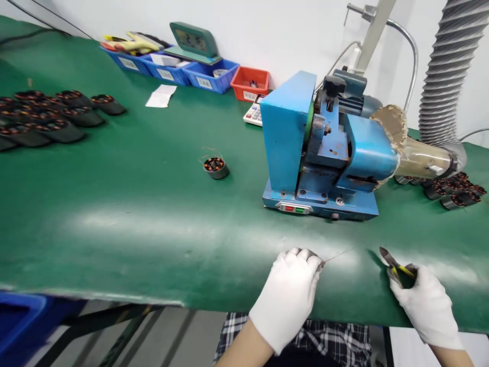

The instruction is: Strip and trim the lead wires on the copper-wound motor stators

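Both my hands wear white gloves at the near edge of the green table. My left hand is closed round a small grey part, with thin wires sticking out to the right. My right hand grips a pair of small cutters with yellow handles, jaws pointing up and left toward the wires, a short gap away. A single wound motor stator sits alone on the table further out, left of the blue machine.
Rows of stators lie at the far left, and several more at the right under a ribbed exhaust hose. Blue bins, a red bin, a clock, a calculator and a paper slip line the back.
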The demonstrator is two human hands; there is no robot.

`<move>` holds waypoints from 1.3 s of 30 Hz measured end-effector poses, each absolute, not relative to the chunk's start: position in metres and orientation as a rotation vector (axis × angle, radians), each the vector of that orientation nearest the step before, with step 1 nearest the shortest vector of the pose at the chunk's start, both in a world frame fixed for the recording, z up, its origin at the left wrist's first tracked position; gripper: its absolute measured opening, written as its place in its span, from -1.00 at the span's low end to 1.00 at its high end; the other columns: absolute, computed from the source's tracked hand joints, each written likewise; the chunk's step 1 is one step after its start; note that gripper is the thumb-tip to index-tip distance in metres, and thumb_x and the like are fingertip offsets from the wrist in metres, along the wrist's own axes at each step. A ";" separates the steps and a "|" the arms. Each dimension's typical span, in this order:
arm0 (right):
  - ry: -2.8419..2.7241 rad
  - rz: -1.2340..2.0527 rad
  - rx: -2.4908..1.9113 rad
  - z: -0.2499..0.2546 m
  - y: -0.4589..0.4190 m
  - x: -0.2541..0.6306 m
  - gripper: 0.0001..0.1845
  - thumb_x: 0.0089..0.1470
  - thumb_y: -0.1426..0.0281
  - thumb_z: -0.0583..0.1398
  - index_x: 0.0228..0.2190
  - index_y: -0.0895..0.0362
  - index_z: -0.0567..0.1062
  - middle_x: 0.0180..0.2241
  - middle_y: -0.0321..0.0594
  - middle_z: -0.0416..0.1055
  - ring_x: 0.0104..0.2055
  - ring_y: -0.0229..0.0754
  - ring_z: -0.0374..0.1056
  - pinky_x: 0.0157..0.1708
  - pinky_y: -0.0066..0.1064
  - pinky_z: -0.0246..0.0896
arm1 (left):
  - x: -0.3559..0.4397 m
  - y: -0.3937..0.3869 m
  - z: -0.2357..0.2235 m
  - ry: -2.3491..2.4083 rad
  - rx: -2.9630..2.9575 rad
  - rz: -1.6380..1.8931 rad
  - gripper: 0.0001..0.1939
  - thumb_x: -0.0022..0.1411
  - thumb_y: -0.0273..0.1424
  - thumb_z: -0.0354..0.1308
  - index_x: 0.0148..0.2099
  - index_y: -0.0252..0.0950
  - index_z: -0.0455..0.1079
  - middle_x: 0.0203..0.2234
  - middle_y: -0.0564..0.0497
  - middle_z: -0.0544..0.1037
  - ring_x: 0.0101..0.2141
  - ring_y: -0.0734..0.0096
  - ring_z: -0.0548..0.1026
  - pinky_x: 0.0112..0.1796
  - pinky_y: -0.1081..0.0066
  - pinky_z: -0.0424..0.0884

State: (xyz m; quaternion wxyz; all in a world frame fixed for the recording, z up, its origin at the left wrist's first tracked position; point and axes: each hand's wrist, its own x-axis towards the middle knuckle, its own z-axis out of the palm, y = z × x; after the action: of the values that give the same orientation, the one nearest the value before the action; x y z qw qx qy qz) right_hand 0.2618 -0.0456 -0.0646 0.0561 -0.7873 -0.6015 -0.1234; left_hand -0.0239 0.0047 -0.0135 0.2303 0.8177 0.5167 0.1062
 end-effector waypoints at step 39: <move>-0.743 1.867 -1.539 -0.017 -0.049 0.127 -0.61 -0.12 0.12 0.29 -0.52 0.16 0.30 -0.61 -0.40 0.20 -0.58 -0.36 0.13 -0.54 -0.51 0.09 | -0.031 0.008 -0.020 1.330 2.339 0.242 -0.75 0.24 -0.51 -0.16 -0.26 -0.25 0.36 -0.37 -0.06 0.42 -0.32 0.14 0.35 -0.30 0.14 0.32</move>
State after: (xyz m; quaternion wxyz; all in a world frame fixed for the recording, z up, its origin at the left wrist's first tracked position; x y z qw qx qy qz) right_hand 0.1272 -0.0492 -0.0166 0.3005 -0.5800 -0.2801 0.7034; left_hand -0.0311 0.0076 -0.0203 0.2181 0.8450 0.4805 0.0874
